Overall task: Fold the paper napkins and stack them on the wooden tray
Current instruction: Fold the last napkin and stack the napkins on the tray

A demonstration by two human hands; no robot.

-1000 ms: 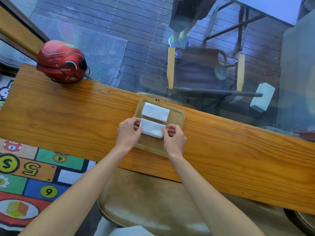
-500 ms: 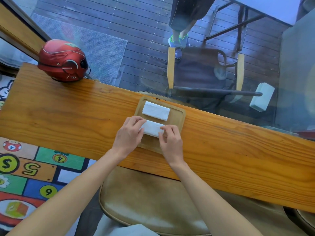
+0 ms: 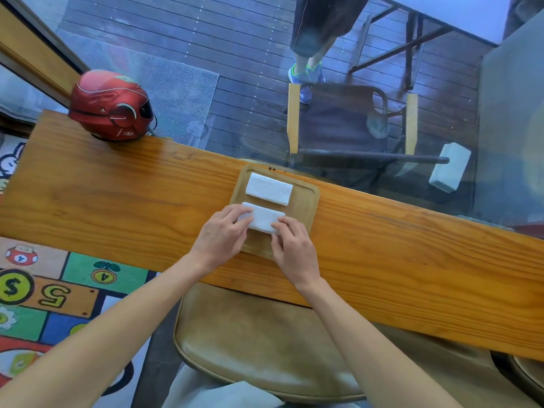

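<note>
Napkin (image 3: 263,219) on the near half of the tray (image 3: 307,201), pressed at its ends by left hand (image 3: 219,238) and right hand (image 3: 294,250), fingers closed on it. Advice: align edges, crease flat, then stack on the folded napkin (image 3: 269,189) behind.

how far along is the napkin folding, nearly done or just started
Done: one folded napkin lies flat at the far end of the wooden tray. In hand: the left hand and right hand hold the second napkin by its ends on the tray, apparently pressing a fold. Left: it sits beside the first, not stacked on it. No unfolded napkins show on the counter.
</note>
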